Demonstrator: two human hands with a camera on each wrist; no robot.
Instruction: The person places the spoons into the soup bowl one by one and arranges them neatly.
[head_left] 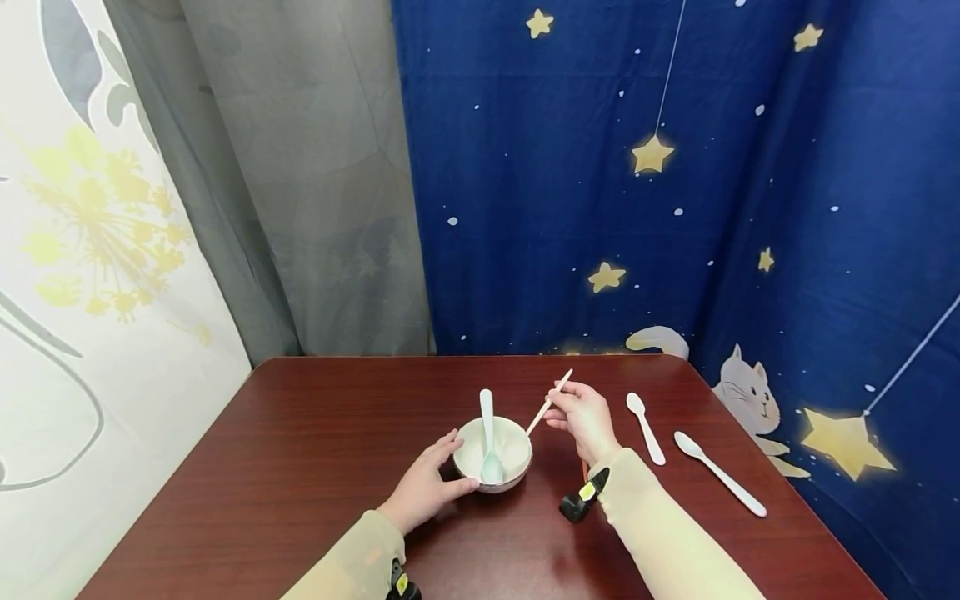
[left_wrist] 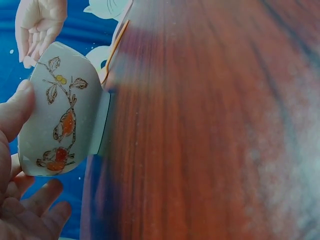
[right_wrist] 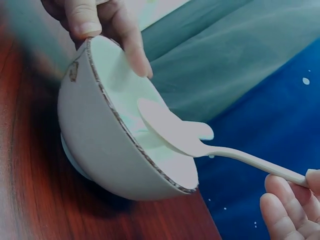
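My left hand [head_left: 426, 490] grips the near-left rim of a white bowl [head_left: 517, 454], thumb on one side and fingers on the other. Outside, the bowl has a brown rim line and a painted branch with orange fruit, plain in the left wrist view. Leaning in it is a pale green-tipped spoon [head_left: 487, 421], handle pointing away from me. Thumb and fingers of my right hand [head_left: 587, 419] pinch the handle end of a second, pale spoon [right_wrist: 172, 129]. In the right wrist view its head overlaps the bowl's opening, just inside the rim.
Two more white spoons lie on the dark red-brown table [head_left: 337, 442], right of my right hand: a short one [head_left: 647, 429] and a longer one [head_left: 722, 475]. Behind the table hang a grey curtain [head_left: 315, 208] and a blue star-patterned curtain [head_left: 525, 208].
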